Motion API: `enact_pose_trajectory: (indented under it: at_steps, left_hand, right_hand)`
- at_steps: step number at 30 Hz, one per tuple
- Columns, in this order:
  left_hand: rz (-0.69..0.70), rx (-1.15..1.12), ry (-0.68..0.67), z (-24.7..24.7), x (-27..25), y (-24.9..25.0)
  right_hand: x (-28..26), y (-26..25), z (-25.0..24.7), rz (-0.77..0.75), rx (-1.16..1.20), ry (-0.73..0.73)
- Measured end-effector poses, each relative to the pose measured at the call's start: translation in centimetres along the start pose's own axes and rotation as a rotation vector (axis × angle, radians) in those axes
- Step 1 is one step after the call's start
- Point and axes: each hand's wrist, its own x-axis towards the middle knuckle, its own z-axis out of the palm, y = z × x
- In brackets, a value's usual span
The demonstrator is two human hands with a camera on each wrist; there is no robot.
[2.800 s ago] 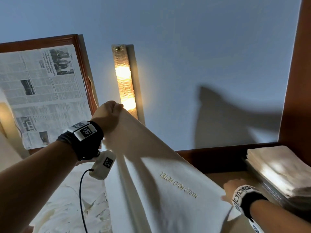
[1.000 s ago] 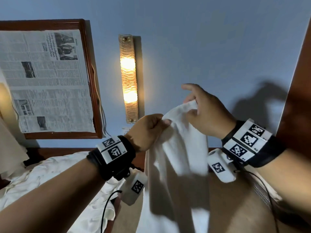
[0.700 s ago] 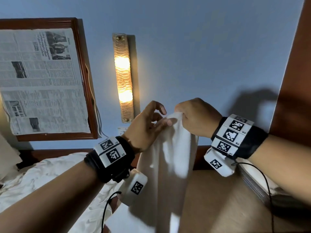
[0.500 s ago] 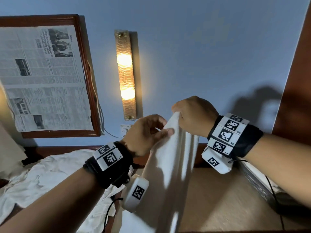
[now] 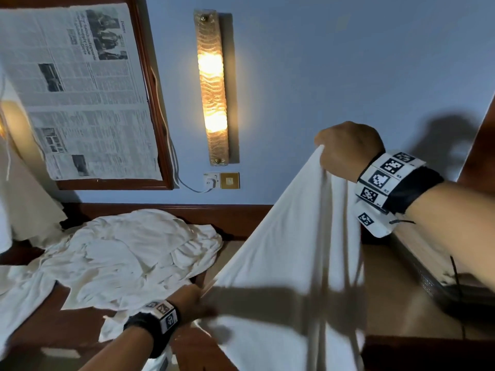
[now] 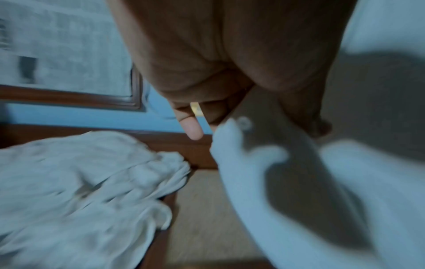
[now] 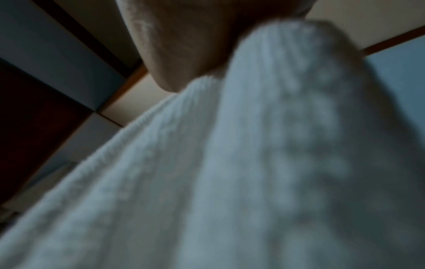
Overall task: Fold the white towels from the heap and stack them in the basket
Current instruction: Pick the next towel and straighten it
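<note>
Far left of the head view: a pale, draped shape [image 5: 24, 183] is cut off by the frame edge; what it is cannot be told. Upper left: framed newspaper [image 5: 80, 89] on the blue wall, its top cropped.

Left-centre, lower half: heap of white towels [image 5: 120, 258], crumpled, lying on a dark wood surface whose edges are partly covered; blurred in the left wrist view [image 6: 80, 191].

Bottom centre: left hand [image 5: 195, 301] low at the left edge of the held towel [image 5: 289, 263]. The left wrist view is motion-blurred; fingers [image 6: 193, 127] and thumb appear to pinch the towel's edge, though the contact itself is smeared.

Centre top: wall lamp [image 5: 213, 87], lit, with a socket plate [image 5: 222, 180] below it.

Right-centre: right hand [image 5: 345, 151] raised, fist closed round the towel's bunched top corner. In the right wrist view the towel [image 7: 253, 163] fills most of the frame and hides the fingers.

Lower right: tan desk [image 5: 388, 290] under the towel. The basket [image 5: 428, 279] shows only as a dark rim behind the right forearm; its contents are hidden.

Against half a second ago: both hands met at the towel's top; now the left hand has dropped down its edge, spreading the cloth diagonally, and the right has lifted rightward.
</note>
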Motion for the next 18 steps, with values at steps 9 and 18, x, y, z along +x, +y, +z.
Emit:
enact_pose_trajectory:
  at_steps: [9,18]
  left_hand:
    - [0.147,-0.322,0.46,-3.9,-0.3,3.6]
    - [0.635,-0.338,0.322,-8.6,-4.0,14.7]
  right_hand:
    - [-6.5,0.3,7.4,0.061,0.403,-0.328]
    - [-13.9,-5.4,13.6,-0.275,0.643,-0.703]
